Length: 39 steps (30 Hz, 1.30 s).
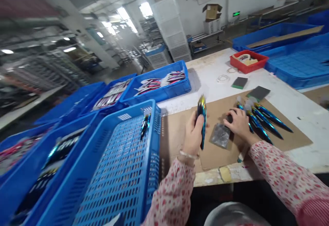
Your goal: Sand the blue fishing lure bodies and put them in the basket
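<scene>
My left hand (194, 130) is closed around a shiny blue, pointed, fish-shaped piece (202, 118) and holds it upright over a brown cardboard sheet (177, 130). My right hand (239, 123) rests on the cardboard with fingers curled over something dark, beside a row of several similar blue pieces (264, 119). A small grey sanding pad (220, 135) lies between my hands. One blue piece (144, 126) lies in the tilted blue perforated crate (120, 164) at my left.
More blue crates (159, 85) with striped pieces stand at the left and behind. A red tray (248, 61), tape rings (223, 78) and two dark sponge blocks (258, 93) lie on the white table. Large blue trays (298, 61) fill the right.
</scene>
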Each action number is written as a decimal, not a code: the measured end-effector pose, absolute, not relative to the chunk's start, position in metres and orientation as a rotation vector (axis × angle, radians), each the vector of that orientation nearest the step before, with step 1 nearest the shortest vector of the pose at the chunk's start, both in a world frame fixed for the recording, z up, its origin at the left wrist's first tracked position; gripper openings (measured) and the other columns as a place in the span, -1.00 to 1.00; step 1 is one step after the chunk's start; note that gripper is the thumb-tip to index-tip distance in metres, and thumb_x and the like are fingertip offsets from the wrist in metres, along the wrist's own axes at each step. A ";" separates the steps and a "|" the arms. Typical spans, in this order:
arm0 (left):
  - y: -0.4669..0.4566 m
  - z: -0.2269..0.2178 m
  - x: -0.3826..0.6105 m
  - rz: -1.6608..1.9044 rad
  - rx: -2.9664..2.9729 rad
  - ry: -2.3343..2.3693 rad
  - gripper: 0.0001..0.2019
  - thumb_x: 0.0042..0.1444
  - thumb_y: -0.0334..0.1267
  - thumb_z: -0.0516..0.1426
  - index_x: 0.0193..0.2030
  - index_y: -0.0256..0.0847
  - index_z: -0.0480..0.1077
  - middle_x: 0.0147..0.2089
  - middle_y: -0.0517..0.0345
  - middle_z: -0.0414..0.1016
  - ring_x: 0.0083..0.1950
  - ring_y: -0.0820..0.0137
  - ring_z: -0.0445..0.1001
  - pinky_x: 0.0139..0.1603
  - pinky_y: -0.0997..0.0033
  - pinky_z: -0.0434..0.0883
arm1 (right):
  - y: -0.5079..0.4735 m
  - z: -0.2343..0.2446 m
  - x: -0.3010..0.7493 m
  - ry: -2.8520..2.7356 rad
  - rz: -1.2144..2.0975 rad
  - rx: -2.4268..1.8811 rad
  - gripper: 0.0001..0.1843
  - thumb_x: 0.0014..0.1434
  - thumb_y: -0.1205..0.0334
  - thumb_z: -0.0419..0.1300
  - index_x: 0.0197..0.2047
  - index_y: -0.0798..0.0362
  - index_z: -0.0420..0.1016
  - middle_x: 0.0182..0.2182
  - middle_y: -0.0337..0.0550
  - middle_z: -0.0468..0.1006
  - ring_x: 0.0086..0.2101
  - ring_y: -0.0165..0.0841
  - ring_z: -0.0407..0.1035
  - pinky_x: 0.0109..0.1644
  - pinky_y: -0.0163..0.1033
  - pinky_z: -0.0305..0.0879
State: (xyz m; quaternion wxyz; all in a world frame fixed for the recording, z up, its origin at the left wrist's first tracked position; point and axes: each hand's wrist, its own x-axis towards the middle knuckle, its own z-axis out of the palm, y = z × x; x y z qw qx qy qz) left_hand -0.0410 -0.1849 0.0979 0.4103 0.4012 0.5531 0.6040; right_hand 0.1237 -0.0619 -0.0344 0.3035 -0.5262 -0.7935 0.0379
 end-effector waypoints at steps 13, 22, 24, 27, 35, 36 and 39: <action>-0.227 0.097 -0.329 0.890 0.794 2.867 -0.71 0.21 -0.16 0.12 -0.01 -0.27 0.41 0.00 0.02 0.48 0.04 0.27 0.45 0.08 0.08 0.39 | -0.057 -0.046 0.127 -2.106 0.061 -1.390 -0.67 0.08 -0.06 0.10 -0.21 -0.04 0.49 -0.01 -0.06 0.38 -0.01 -0.01 0.22 -0.13 0.04 0.29; -0.240 0.007 -0.385 0.704 0.528 2.862 -0.63 0.20 -0.12 0.13 0.09 -0.24 0.35 0.09 0.02 0.41 0.04 0.27 0.44 0.01 0.12 0.46 | -0.049 -0.067 0.134 -2.123 -0.046 -1.365 -0.57 0.11 -0.17 -0.03 -0.21 -0.07 0.47 -0.04 -0.07 0.41 -0.07 -0.01 0.25 -0.21 0.02 0.30; -0.226 0.002 -0.390 0.717 0.552 2.854 -0.63 0.21 -0.12 0.12 0.10 -0.23 0.34 0.10 0.01 0.41 0.04 0.27 0.44 0.02 0.11 0.45 | -0.049 -0.070 0.135 -2.119 -0.059 -1.353 -0.56 0.11 -0.18 -0.04 -0.22 -0.07 0.47 -0.04 -0.06 0.41 -0.08 0.00 0.26 -0.23 0.02 0.29; -0.210 0.002 -0.392 0.733 0.559 2.852 -0.63 0.21 -0.13 0.12 0.10 -0.23 0.34 0.10 0.00 0.41 0.04 0.28 0.44 0.02 0.11 0.46 | -0.046 -0.072 0.135 -2.116 -0.053 -1.321 -0.55 0.10 -0.18 -0.04 -0.23 -0.05 0.46 -0.05 -0.04 0.40 -0.08 0.00 0.26 -0.21 0.03 0.29; -0.197 0.065 -0.350 0.726 0.740 2.866 -0.72 0.14 -0.22 0.09 0.00 -0.15 0.35 0.03 0.08 0.52 0.20 0.08 0.37 0.08 0.02 0.43 | -0.059 -0.044 0.120 -2.121 0.052 -1.344 -0.79 0.09 0.09 0.17 -0.23 0.00 0.47 -0.02 -0.02 0.40 -0.06 -0.08 0.24 -0.05 -0.02 0.25; -0.190 0.078 -0.344 0.748 0.826 2.856 -0.73 0.14 -0.18 0.04 -0.01 -0.04 0.33 0.00 0.23 0.54 0.25 0.07 0.33 0.07 -0.03 0.43 | -0.060 -0.039 0.117 -2.121 0.088 -1.356 -0.77 0.05 0.11 0.22 -0.22 0.00 0.47 -0.01 -0.02 0.39 -0.04 -0.08 0.23 -0.04 -0.02 0.24; -0.151 0.109 -0.316 0.864 1.352 2.647 -0.71 0.00 0.13 0.03 -0.13 0.27 0.31 -0.15 0.59 0.58 0.08 0.12 0.48 -0.08 -0.05 0.50 | -0.056 -0.026 0.110 -2.092 0.221 -1.399 -0.73 -0.01 0.13 0.29 -0.20 -0.01 0.46 -0.02 -0.06 0.39 0.01 -0.08 0.20 -0.02 -0.02 0.22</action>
